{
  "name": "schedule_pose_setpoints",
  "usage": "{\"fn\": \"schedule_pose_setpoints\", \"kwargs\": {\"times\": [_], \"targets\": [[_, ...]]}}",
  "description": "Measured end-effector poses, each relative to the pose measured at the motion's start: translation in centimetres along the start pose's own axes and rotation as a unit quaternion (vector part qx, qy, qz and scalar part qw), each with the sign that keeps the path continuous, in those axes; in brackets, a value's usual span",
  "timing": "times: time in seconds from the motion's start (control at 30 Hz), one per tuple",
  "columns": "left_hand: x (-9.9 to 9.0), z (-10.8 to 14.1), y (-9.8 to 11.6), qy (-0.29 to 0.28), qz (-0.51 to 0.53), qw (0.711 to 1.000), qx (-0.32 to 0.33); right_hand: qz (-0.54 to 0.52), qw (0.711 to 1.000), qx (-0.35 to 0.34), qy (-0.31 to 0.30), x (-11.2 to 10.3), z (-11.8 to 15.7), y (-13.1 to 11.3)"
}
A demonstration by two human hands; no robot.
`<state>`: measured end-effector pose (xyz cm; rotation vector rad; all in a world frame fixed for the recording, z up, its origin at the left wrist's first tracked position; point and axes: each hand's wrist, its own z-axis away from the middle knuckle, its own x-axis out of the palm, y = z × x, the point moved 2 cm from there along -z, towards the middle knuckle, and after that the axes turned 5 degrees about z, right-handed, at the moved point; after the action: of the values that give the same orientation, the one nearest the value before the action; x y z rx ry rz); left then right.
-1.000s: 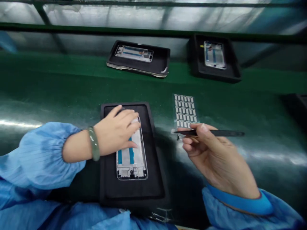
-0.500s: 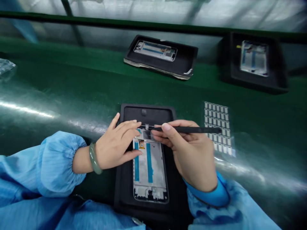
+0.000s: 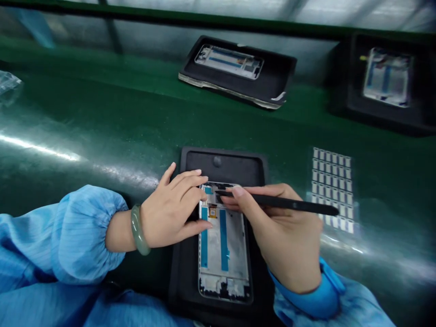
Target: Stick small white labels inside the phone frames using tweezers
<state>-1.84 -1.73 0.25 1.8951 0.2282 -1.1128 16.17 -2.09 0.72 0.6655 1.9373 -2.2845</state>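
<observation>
A phone frame point(image 3: 235, 245) with blue strips lies in a black tray point(image 3: 184, 268) in front of me. My left hand point(image 3: 173, 206), a green bangle at its wrist, rests over the frame's upper left edge with its fingers spread and nothing in them. My right hand point(image 3: 286, 231) grips a black pen-like tool point(image 3: 289, 203) between thumb and fingers. The tool's tip is over the upper part of the frame, close to a small orange connector point(image 3: 213, 212). Whether the tip touches the frame I cannot tell.
Behind, a black tray point(image 3: 279, 84) holds another phone frame point(image 3: 228, 61). A darker tray point(image 3: 354, 104) at the back right holds one more point(image 3: 388, 77). A sheet of small pale stickers point(image 3: 332, 186) lies right of my right hand. Clear plastic point(image 3: 9, 84) is at the far left.
The tool's tip has come down from the frame's top edge onto its upper area, where a small clear piece no longer shows. The view has shifted, moving the trays and sheet rightward.
</observation>
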Motion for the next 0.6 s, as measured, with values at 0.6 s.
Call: {"fn": "schedule_pose_setpoints", "kwargs": {"times": [0.6], "targets": [[-0.14, -0.12, 0.23, -0.026, -0.016, 1.0, -0.001, 0.022, 1.0, -0.018, -0.004, -0.09, 0.07, -0.06]]}}
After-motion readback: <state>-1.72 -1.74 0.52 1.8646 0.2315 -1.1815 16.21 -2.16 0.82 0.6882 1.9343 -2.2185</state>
